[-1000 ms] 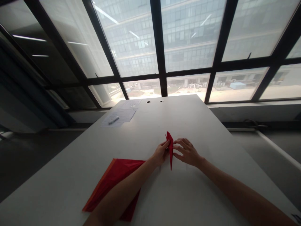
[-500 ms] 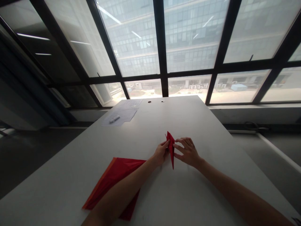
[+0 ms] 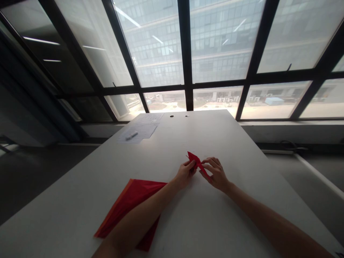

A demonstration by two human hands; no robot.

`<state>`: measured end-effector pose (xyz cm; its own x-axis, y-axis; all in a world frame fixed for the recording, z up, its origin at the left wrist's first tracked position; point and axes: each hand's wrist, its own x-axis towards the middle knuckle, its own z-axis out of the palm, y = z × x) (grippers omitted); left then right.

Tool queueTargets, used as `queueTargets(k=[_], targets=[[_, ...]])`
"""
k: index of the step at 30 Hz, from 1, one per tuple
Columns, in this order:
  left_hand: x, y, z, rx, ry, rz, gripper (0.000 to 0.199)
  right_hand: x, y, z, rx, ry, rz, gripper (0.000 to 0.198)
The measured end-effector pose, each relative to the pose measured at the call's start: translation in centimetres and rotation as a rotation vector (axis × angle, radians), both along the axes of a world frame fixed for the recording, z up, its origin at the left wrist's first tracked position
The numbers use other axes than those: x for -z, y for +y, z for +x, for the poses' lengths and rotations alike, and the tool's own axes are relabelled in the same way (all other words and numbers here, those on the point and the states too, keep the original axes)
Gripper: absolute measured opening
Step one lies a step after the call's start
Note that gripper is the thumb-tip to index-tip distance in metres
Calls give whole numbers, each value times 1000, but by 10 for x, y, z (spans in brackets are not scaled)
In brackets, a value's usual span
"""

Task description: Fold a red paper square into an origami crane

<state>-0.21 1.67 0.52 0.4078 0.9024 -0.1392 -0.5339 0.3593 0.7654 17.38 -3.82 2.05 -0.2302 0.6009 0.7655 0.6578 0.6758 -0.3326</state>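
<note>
A small piece of folded red paper (image 3: 192, 156) with pointed ends is held up over the table. My left hand (image 3: 185, 172) pinches its middle between thumb and fingers. At its right side, my right hand (image 3: 215, 173) has thumb and fingers closed around the long narrow point, which slants down to the right. Both hands are close together, a little above the tabletop. The left fingers partly cover the folds. Under my left forearm lies a larger stack of red paper (image 3: 134, 195) with an orange edge, partly hidden by the arm.
The white table (image 3: 204, 132) runs away toward large dark-framed windows (image 3: 189, 71). Printed sheets (image 3: 147, 130) lie at its far left, with a white marker-like stick (image 3: 132, 135) on them. A round hole (image 3: 171, 116) is near the far edge. A dark curtain (image 3: 40, 89) hangs at left.
The long point of the folded paper has swung from hanging straight down to slanting right, into my right fingers. My right hand has closed on it. The left hand keeps its hold.
</note>
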Motion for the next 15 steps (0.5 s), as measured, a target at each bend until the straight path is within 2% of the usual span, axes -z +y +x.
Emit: queueTargets(k=[5,12,15], targets=[[-2,-1,2,-33,34,13,39,3,0,-2,-22,125,10,16],[-5,-1,2,-38,6,0,35,7,6,-3,-105,373,-95,11],[-3,0,1,-36,-2,5,36,5,8,0,-160,383,-146,11]])
